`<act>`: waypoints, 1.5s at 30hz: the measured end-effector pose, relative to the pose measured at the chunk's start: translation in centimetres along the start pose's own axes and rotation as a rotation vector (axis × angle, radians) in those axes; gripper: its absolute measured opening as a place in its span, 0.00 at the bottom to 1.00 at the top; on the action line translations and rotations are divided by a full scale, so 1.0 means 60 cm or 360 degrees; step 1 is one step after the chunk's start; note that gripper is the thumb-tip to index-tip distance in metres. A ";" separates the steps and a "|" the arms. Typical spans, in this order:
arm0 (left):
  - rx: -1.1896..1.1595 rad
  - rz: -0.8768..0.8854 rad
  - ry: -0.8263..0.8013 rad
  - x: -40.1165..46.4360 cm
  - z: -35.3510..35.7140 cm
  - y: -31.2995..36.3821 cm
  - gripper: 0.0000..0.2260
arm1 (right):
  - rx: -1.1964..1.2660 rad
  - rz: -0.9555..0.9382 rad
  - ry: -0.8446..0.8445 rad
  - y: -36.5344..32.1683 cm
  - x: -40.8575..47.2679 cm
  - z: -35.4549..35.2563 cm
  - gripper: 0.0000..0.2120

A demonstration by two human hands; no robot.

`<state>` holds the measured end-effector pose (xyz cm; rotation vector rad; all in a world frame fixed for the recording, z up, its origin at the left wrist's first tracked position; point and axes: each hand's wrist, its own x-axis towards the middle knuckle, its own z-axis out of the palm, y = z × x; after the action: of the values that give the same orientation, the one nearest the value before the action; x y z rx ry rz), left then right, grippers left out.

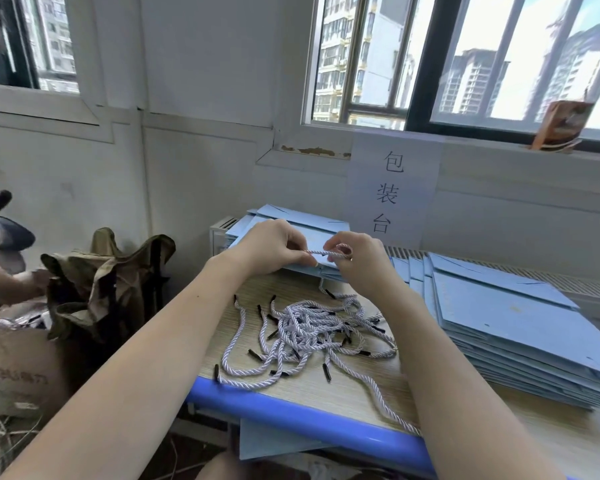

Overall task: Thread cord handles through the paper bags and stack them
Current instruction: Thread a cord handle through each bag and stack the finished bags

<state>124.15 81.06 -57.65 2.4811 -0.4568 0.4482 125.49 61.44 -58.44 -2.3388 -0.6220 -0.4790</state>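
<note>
Left hand (274, 245) and right hand (355, 259) pinch one white twisted cord (321, 252) taut above flat pale-blue paper bags (302, 225); probably to aim its tip for threading.

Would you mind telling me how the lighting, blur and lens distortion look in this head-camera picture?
Head view: bright daylight from the barred windows, whose sky is nearly blown out; soft shadows on the wooden blue-edged table; wide-angle bending of the window frames; the twisted white cord between both hands is sharp, the left edge blurred.

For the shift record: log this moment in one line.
left hand: pinches cord | right hand: pinches cord | bags: stacked | step: threading
</note>
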 end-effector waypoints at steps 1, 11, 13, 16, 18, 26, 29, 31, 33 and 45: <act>0.0006 0.0005 0.0004 0.000 0.000 0.000 0.11 | 0.0023 -0.0004 0.0015 0.000 0.000 -0.001 0.08; 0.0104 0.0039 0.0020 -0.001 0.000 0.003 0.12 | -0.0099 -0.0124 -0.0105 0.004 0.006 0.008 0.09; 0.0117 0.0054 0.0020 -0.001 0.001 0.006 0.12 | -0.0108 -0.0156 -0.0091 0.002 0.007 0.009 0.05; 0.0166 0.0067 0.0024 -0.001 0.003 0.008 0.12 | -0.0123 -0.0160 -0.0070 0.001 0.006 0.012 0.03; 0.0195 0.0078 0.0029 -0.001 0.004 0.009 0.12 | -0.0133 -0.0152 -0.0093 0.001 0.005 0.012 0.03; 0.0203 0.0109 0.0083 0.000 0.006 0.009 0.15 | 0.0032 0.0008 0.0051 -0.005 0.002 0.003 0.02; 0.0227 0.0122 0.0117 0.000 0.008 0.011 0.14 | -0.0036 0.0020 -0.0031 -0.004 0.004 0.000 0.04; 0.0230 0.0136 0.0170 0.001 0.010 0.012 0.14 | -0.0034 0.0030 -0.0062 -0.003 0.005 -0.004 0.06; 0.0246 0.0139 0.0229 0.002 0.012 0.013 0.13 | -0.0021 0.0020 -0.0090 -0.004 0.005 -0.005 0.08; 0.0295 0.0183 0.0426 0.001 0.024 0.016 0.12 | 0.0060 0.0033 -0.0292 -0.002 0.001 -0.020 0.12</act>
<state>124.11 79.43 -58.30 2.5270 -0.4668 0.8925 125.29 60.72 -57.52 -2.3675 -0.6849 -0.2422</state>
